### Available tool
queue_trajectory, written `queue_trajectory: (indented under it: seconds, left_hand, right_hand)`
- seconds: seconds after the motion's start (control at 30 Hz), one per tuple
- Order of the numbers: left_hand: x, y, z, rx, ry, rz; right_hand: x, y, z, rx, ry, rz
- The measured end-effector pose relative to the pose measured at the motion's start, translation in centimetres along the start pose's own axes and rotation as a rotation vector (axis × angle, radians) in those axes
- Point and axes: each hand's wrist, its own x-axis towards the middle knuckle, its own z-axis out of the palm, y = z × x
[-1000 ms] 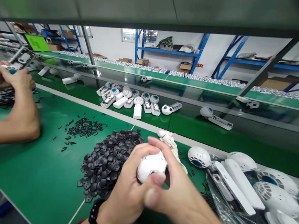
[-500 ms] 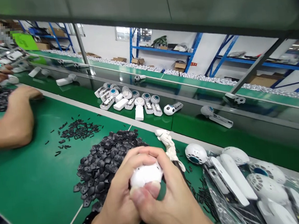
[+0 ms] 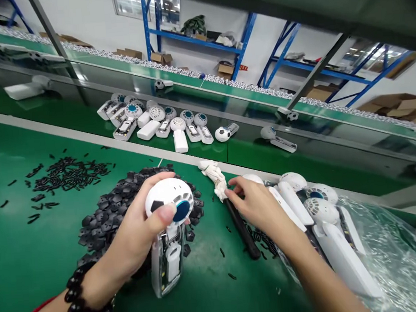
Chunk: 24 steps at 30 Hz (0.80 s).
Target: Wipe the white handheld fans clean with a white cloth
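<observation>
My left hand [image 3: 141, 223] grips a white handheld device [image 3: 170, 195] by its round, football-like head, the thumb pressed on the front. A dark pentagon and a blue disc show on that head; its see-through handle hangs downward with inner parts visible. My right hand [image 3: 250, 198], fingers apart and slightly curled, is at the neck of a hammer [image 3: 240, 230] with a black handle and a head wrapped in white cloth. Whether the fingertips touch it I cannot tell. Behind my left hand lies a heap of black pentagon pieces [image 3: 105, 222].
Small black strips [image 3: 72, 174] are scattered at the left, more beside the hammer. White devices [image 3: 322, 214] lie on clear plastic [image 3: 391, 242] at the right. Beyond the pale ledge [image 3: 94, 136], several devices [image 3: 154, 119] rest on the green belt. A dark panel [image 3: 290, 5] hangs overhead.
Both hands were clasped around the white head; now the left alone holds the device, turned to show its handle. My right hand has moved off to the hammer. The view has shifted rightward.
</observation>
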Motion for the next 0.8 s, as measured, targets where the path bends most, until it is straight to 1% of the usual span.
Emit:
queue_trajectory:
  seconds: [0.03,0.1,0.2,0.27,0.33,0.43,0.47,0.5,0.53,0.57,0.6,0.63,0.67,0.7,0.73,0.8]
  left_hand:
    - [0.4,0.2,-0.1,-0.018,-0.019,0.008]
    - [1.1,0.5,-0.3,-0.050,-0.032,0.003]
    - [1.5,0.7,-0.1,-0.080,-0.034,-0.066]
    - [1.5,0.6,0.2,-0.090,-0.043,-0.121]
    - [1.5,0.3,0.4,-0.090,-0.069,-0.144]
    - [1.6,0.0,0.5,-0.087,-0.131,-0.182]
    - [1.8,-0.1,0.5,-0.091,-0.151,-0.200]
    - [1.9,-0.1,0.6,-0.094,-0.169,-0.219]
    - [2.1,-0.1,0.6,-0.100,-0.188,-0.238]
    - [2.2,-0.1,0.7,-0.114,-0.209,-0.249]
    - [2.4,-0.1,0.9,-0.132,-0.237,-0.252]
    - [2.5,0.0,1.0,-0.150,-0.265,-0.249]
    - [2.7,0.1,1.1,-0.160,-0.282,-0.236]
    - [2.7,0.2,1.3,-0.161,-0.287,-0.208]
    - [2.8,0.4,1.3,-0.147,-0.287,-0.174]
    - [2.8,0.8,1.3,-0.088,-0.285,-0.113]
  right_hand:
    - [0.2,-0.9,0.7,-0.013,0.006,-0.024]
    - [0.7,-2.9,1.7,-0.023,-0.025,-0.095]
    - [1.4,-4.9,3.0,-0.016,-0.109,-0.190]
    - [1.9,-5.3,3.7,0.015,-0.135,-0.214]
    - [2.4,-5.1,4.1,0.069,-0.139,-0.238]
    - [2.5,-4.5,3.1,0.172,-0.107,-0.246]
    - [2.3,-4.5,2.5,0.222,-0.063,-0.239]
    - [2.0,-4.5,1.7,0.293,0.016,-0.245]
    - [1.5,-4.7,1.0,0.369,0.123,-0.273]
    - [1.1,-5.0,0.4,0.468,0.268,-0.336]
    - [0.6,-5.4,0.0,0.539,0.413,-0.435]
    - [0.1,-5.7,-0.3,0.577,0.529,-0.546]
    - [-0.3,-6.1,-0.3,0.596,0.614,-0.651]
    - [-0.6,-6.4,-0.2,0.589,0.656,-0.738]
    - [-0.8,-6.6,0.0,0.576,0.665,-0.809]
    - [-1.1,-6.6,0.3,0.548,0.658,-0.900]
